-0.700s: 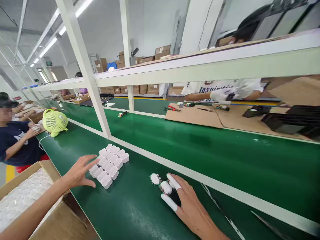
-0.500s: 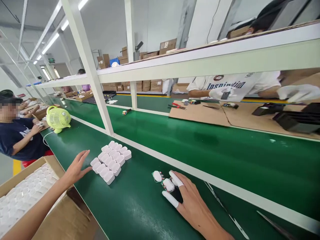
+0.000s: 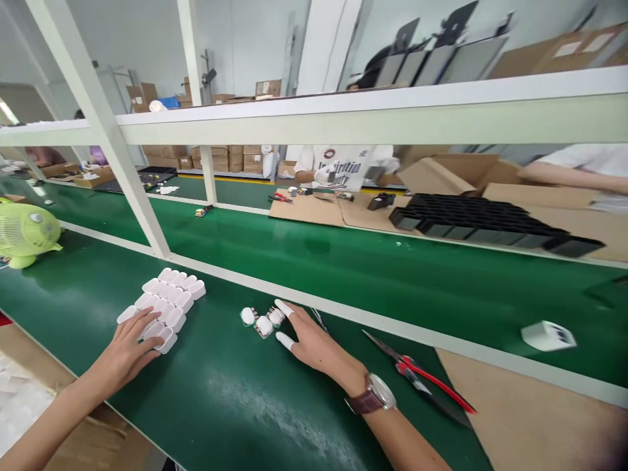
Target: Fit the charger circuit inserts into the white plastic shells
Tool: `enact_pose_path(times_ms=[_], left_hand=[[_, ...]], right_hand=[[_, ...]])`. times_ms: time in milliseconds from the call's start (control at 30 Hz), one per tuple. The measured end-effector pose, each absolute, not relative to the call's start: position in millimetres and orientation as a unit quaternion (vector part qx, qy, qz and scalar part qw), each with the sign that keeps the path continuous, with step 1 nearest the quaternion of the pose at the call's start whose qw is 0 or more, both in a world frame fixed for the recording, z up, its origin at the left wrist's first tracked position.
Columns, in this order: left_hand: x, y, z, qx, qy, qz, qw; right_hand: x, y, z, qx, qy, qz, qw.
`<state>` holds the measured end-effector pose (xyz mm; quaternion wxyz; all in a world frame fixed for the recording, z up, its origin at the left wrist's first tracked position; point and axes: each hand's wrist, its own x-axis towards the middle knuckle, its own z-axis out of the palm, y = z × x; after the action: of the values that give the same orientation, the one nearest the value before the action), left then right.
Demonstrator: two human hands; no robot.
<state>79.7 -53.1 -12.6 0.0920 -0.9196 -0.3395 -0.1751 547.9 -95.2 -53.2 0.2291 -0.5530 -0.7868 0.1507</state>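
Several white plastic cases stand packed together in rows on the green tabletop. My left hand lies over the near-left corner of this group, fingers spread and touching the cases; none is lifted. To the right are three small circuit boards topped with white, rounded pads. Beside the rightmost board is my right hand, its thumb and index finger apart in white finger cots. Nothing shows between those two fingers, and a watch is on that wrist.
Red-handled pliers and partly hidden tweezers lie right of my right hand. A white block sits beyond the pale rail. A green fan stands at left. Across the line, a co-worker sits near black trays.
The view has turned right, bringing pliers and a white block into sight. My left hand has moved onto the cases. A third circuit board now shows beside my right hand.
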Motion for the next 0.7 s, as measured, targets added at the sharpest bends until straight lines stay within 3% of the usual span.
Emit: enact_pose_path(times_ms=[100,233,533,700], left_hand=[[89.2,-56.5,-2.7,-0.925,-0.332,-0.176,0.061],[124.2,-70.9,9.0,-0.934,-0.319,-0.15,-0.055],[236.8,-38.6,-16.3,-0.901,-0.325,-0.119,-0.262],[276.2,-22.6,-24.2,-0.889,-0.288,-0.153,-0.323]], right_hand=[[545.0,-93.0,-55.4,-0.545,-0.792,0.138,0.239],[540.1,-89.3,-52.4,-0.548,-0.794,0.12,0.234],[526.8,-99.8,-38.9,-0.569,-0.79,0.12,0.192],[525.5,-96.2,-40.7,-0.576,-0.791,0.111,0.175]])
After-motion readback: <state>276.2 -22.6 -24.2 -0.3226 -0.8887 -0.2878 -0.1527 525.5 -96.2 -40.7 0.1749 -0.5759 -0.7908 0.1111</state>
